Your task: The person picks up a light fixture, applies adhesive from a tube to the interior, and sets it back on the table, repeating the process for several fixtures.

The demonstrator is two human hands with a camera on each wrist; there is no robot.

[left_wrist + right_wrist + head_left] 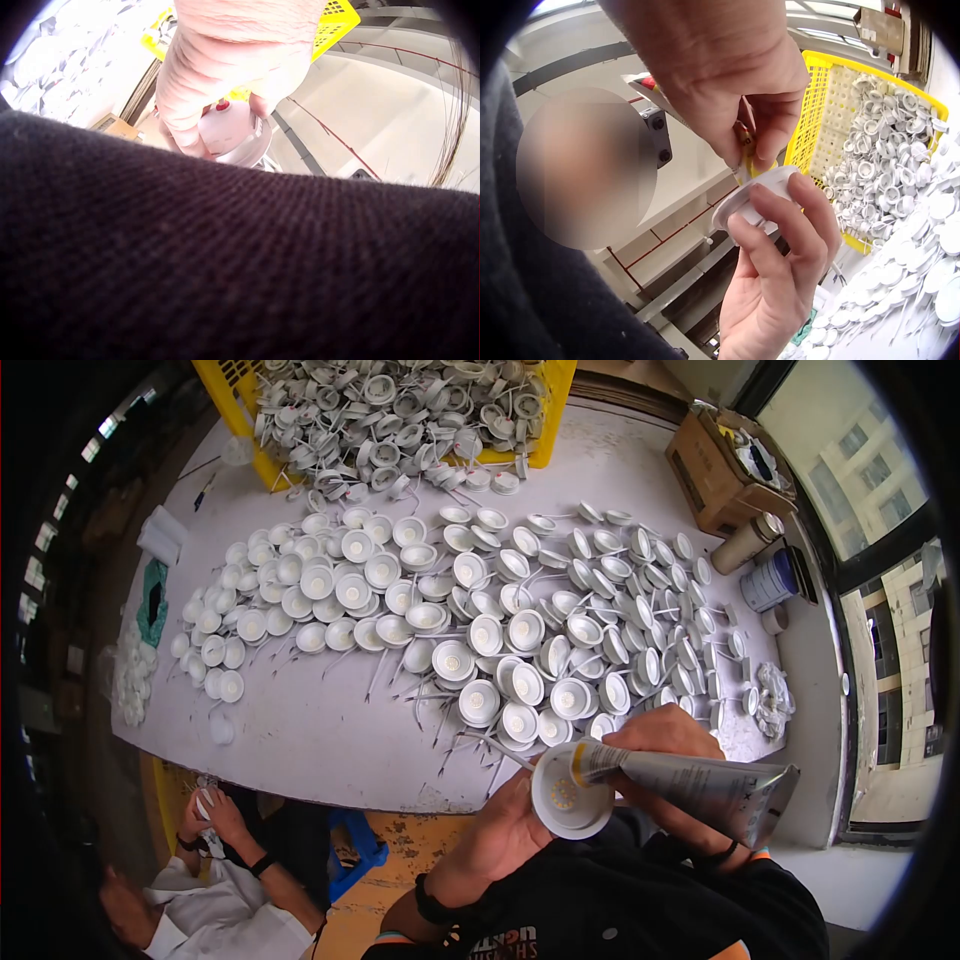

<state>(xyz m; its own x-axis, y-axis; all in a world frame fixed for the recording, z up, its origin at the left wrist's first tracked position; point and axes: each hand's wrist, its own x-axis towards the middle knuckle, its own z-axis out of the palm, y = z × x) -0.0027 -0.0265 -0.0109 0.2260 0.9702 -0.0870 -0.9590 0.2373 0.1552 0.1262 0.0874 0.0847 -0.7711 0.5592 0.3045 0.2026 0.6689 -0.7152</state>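
A round white lamp housing (572, 800) with small yellow dots inside is gripped by my left hand (503, 828), its fingers curled at the rim and back in the right wrist view. My right hand (668, 745) pinches a silver and yellow foil tube (700, 785) near its narrow end, which points at the housing's rim. In the right wrist view the tube's tip (745, 171) meets or nearly meets the housing (754, 196). The left wrist view shows the left hand (236, 52) around the housing's back (229, 131).
Many white lamps (485, 635) cover the table (330, 750). Behind them is a yellow crate (545, 445) heaped with white parts. A cardboard box (710, 475), a can (770, 582) and a bottle (748, 543) stand right. Another person's hands (215, 815) are at lower left.
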